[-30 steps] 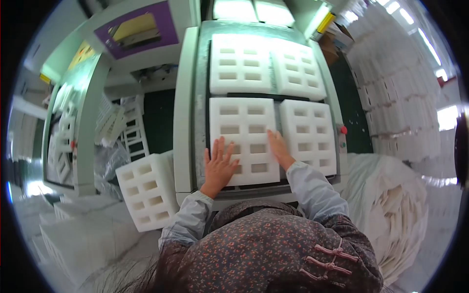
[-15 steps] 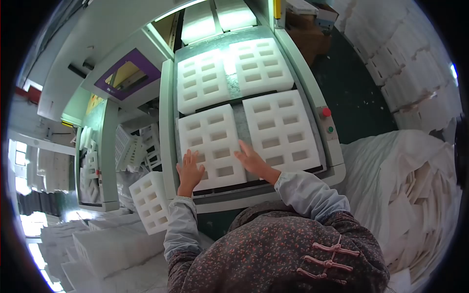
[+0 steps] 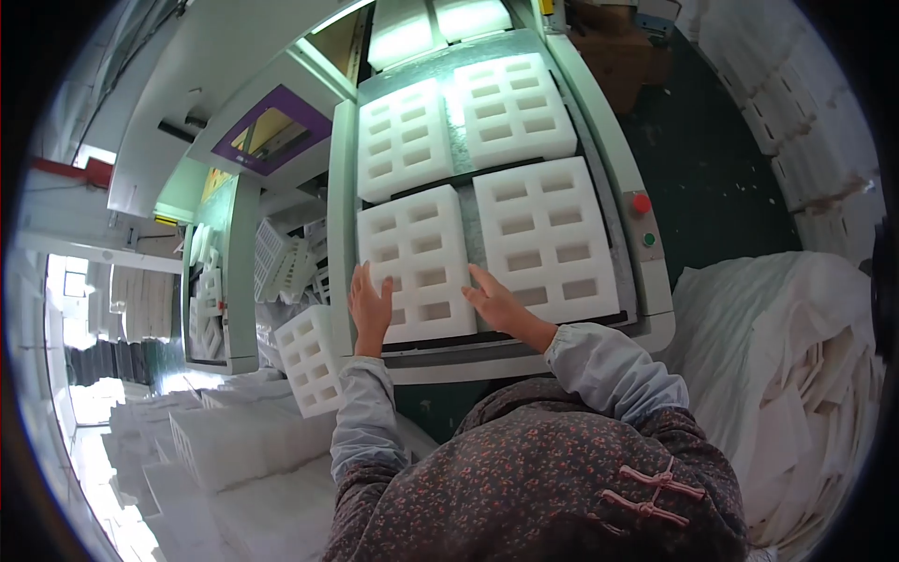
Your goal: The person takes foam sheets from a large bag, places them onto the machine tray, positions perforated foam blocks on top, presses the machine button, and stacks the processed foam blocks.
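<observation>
On the machine bed (image 3: 472, 225) lie several thick white foam blocks with rectangular pockets. My left hand (image 3: 371, 302) is at the left edge of the near-left block (image 3: 417, 245), fingers raised and apart, holding nothing. At that block's right edge is my right hand (image 3: 501, 302), its fingers spread, also with nothing in it; it partly covers the gap beside the near-right block (image 3: 543, 225). Whether the fingertips touch the foam cannot be told. Behind these lie the far-left block (image 3: 405, 136) and the far-right block (image 3: 513, 108).
Another pocketed block (image 3: 309, 361) leans left of the bed, above stacked white foam (image 3: 248, 440). A red button (image 3: 641, 203) and green button (image 3: 649, 240) sit on the right rail. A large white sack (image 3: 730, 356) of foam pieces stands at the right.
The view has turned and shifted. The near-left block now sits angled rather than square to the view. My left hand has moved off the block's top to its left edge.
</observation>
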`<action>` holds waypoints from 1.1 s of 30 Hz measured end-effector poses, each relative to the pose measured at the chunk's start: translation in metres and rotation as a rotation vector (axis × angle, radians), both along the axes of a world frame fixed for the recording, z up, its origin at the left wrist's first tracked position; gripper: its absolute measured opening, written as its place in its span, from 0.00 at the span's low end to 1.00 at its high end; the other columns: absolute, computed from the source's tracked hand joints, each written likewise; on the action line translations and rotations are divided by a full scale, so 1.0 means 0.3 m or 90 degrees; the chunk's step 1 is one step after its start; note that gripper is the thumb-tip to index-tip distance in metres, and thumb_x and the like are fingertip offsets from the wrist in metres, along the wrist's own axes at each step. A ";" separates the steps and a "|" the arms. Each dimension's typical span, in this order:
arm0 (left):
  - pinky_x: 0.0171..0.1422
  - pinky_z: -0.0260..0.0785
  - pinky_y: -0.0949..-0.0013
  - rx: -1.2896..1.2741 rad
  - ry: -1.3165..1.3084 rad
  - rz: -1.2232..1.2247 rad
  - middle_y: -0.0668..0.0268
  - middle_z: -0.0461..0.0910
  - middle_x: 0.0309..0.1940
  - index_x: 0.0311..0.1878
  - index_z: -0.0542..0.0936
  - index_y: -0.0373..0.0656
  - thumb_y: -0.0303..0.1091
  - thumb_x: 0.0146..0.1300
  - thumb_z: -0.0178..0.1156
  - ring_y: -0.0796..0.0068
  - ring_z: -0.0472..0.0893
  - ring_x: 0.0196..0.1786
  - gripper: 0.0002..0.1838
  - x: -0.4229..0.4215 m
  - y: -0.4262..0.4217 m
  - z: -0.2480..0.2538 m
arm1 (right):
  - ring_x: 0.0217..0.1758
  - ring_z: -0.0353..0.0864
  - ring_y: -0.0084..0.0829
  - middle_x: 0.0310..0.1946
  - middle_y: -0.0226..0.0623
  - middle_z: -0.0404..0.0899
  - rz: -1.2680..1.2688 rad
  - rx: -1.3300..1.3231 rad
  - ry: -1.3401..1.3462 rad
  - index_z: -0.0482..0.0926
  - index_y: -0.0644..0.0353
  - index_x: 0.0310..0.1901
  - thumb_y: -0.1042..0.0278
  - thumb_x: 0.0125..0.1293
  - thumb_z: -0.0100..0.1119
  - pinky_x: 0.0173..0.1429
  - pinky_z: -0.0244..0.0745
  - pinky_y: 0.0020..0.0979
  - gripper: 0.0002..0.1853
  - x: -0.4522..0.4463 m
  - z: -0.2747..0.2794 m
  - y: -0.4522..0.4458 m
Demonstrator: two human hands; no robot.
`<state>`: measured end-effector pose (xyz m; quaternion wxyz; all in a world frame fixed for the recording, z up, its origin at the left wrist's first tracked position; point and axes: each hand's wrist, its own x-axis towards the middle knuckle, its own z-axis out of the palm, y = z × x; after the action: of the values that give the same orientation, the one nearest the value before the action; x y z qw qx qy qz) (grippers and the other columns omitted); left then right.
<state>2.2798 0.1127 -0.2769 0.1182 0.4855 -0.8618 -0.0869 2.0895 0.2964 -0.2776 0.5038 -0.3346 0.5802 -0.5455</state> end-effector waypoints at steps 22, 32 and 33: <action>0.43 0.70 0.73 0.493 0.380 0.258 0.54 0.79 0.39 0.49 0.72 0.30 0.41 0.61 0.58 0.70 0.78 0.40 0.23 0.248 -0.054 -0.141 | 0.58 0.66 0.41 0.58 0.51 0.64 -0.100 0.130 -0.032 0.56 0.65 0.63 0.65 0.66 0.42 0.61 0.59 0.34 0.25 0.084 -0.157 -0.216; 0.41 0.69 0.76 0.502 0.306 0.242 0.57 0.79 0.39 0.49 0.74 0.33 0.42 0.63 0.55 0.73 0.77 0.37 0.20 0.269 -0.075 -0.150 | 0.59 0.66 0.41 0.58 0.53 0.64 -0.099 0.126 0.026 0.54 0.68 0.64 0.68 0.66 0.40 0.63 0.58 0.35 0.25 0.094 -0.212 -0.225; 0.41 0.69 0.76 0.506 0.304 0.239 0.58 0.79 0.39 0.49 0.74 0.33 0.42 0.63 0.55 0.73 0.76 0.37 0.20 0.275 -0.078 -0.155 | 0.57 0.66 0.44 0.56 0.56 0.65 -0.105 0.111 0.047 0.55 0.70 0.61 0.69 0.65 0.41 0.62 0.59 0.37 0.24 0.099 -0.237 -0.231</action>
<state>2.3623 0.0893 -0.3233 0.1319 0.6062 -0.6087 -0.4946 2.1191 0.2272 -0.3487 0.4627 -0.2604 0.6689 -0.5203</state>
